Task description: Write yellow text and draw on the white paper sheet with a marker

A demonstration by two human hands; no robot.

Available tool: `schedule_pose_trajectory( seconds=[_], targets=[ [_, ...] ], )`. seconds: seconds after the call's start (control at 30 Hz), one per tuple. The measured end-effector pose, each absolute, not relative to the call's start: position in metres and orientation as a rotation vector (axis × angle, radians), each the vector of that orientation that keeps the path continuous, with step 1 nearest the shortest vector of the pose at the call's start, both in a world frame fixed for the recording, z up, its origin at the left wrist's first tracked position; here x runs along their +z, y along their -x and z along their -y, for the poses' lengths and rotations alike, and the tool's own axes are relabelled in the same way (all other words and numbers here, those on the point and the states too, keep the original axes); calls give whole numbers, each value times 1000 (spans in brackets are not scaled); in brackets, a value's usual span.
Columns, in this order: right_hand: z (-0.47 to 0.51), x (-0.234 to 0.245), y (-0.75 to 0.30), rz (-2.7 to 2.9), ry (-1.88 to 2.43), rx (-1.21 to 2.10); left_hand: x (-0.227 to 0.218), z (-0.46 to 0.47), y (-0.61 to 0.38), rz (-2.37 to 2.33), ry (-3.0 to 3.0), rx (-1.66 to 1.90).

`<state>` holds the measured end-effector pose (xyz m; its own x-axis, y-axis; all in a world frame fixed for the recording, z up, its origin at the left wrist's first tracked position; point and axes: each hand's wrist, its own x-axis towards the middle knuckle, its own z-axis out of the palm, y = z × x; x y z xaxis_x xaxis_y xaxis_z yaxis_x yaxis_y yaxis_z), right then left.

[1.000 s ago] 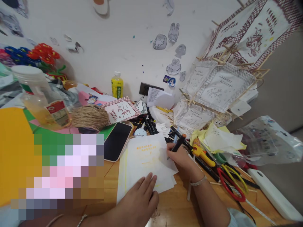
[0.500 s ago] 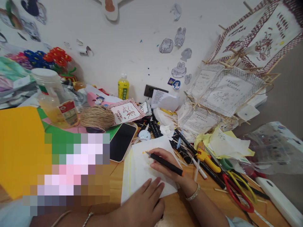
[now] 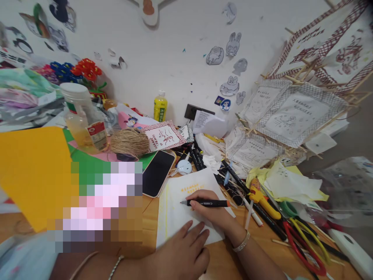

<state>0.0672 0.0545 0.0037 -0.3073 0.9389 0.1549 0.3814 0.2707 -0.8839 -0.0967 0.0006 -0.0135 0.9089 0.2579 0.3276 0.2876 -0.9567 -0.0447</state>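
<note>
A white sheet of paper point(image 3: 186, 212) with yellow lettering near its top lies on the wooden table point(image 3: 221, 256). My right hand point(image 3: 211, 210) is closed on a black marker point(image 3: 205, 203) with an orange end cap; the marker lies almost level, its tip pointing left over the sheet. My left hand point(image 3: 180, 252) rests flat on the sheet's lower edge, fingers stretched out and holding nothing.
A black phone point(image 3: 157, 178) lies left of the sheet, beside a ball of twine point(image 3: 129, 142) and a plastic jar point(image 3: 83, 122). Markers point(image 3: 195, 155), a yellow glue gun point(image 3: 262, 200) and red-and-yellow scissors point(image 3: 305, 243) crowd the right. Paper lanterns point(image 3: 291, 116) stand behind. Yellow card point(image 3: 32, 171) lies left.
The marker has swung from upright to nearly level, its tip now pointing left over the paper. The view has shifted, so everything sits further right.
</note>
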Motion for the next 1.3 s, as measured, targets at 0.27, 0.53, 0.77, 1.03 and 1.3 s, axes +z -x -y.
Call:
schedule_pose_trajectory(
  seconds=[0.27,0.53,0.77,1.03,1.3],
  targets=[
    [-53,4,-71,1940,1194,942,-13,-1,97,440,2974,-481],
    [-53,7,-71,1882,1200,1037,-15,-1,96,435,2977,-480],
    [-52,7,-71,1916,1181,1008,-17,-2,95,433,2949,-497],
    [-53,7,-71,1734,1204,1095,-20,-2,93,402,2907,-520],
    [-53,6,-70,1818,1202,1036,-19,0,94,421,2921,-517]
  ],
)
